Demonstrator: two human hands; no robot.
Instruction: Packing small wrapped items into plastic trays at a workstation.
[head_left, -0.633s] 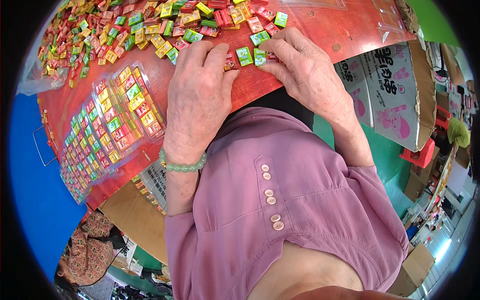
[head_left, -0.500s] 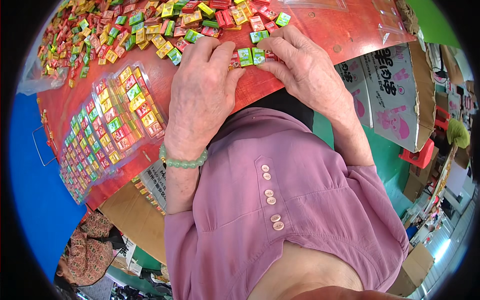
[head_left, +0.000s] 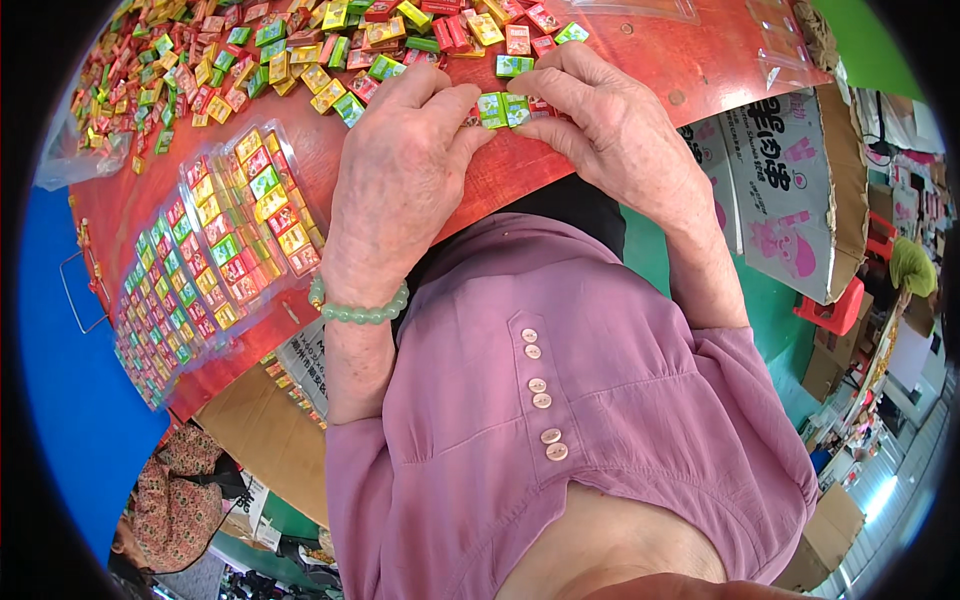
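At the table's near edge, my left hand [head_left: 405, 165] and my right hand [head_left: 615, 135] pinch a short row of small boxes from its two ends. Two green boxes [head_left: 491, 111] show in the middle of the row, with red ones partly covered by my fingers at either side. Thumbs press on the near side and fingers on the far side. Just beyond the row lies a loose green box [head_left: 514, 65], close to my right fingertips. A green bead bracelet [head_left: 362, 314] circles my left wrist.
A big heap of small red, yellow and green boxes [head_left: 310, 50] covers the far left of the red table [head_left: 400, 230]. Clear plastic trays filled with boxes [head_left: 235, 225] overlap at left. Printed cartons [head_left: 790, 190] stand at right, near a red stool [head_left: 835, 305]. Another person's patterned sleeve [head_left: 180, 500] shows lower left.
Both hands keep their grip on the row and shift only slightly. The loose green box beyond it has slid a little away and to the left.
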